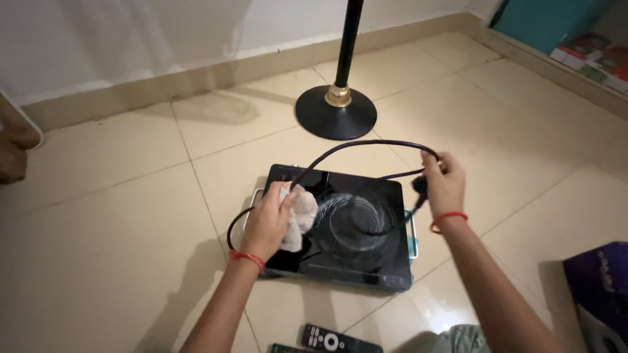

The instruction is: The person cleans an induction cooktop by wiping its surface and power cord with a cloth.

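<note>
Left hand (267,222) presses a pale cloth (301,216) onto the induction cooktop's (353,229) left edge; right hand (445,183) grips the black power cord (366,145) above its right edge. Beige tiled floor (118,216); black stand base (335,112) beyond.

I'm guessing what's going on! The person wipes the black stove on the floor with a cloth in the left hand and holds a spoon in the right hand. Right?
Not quite. The head view shows the right hand holding the stove's black cord, not a spoon. The left hand does press a cloth on the black stove.
</note>
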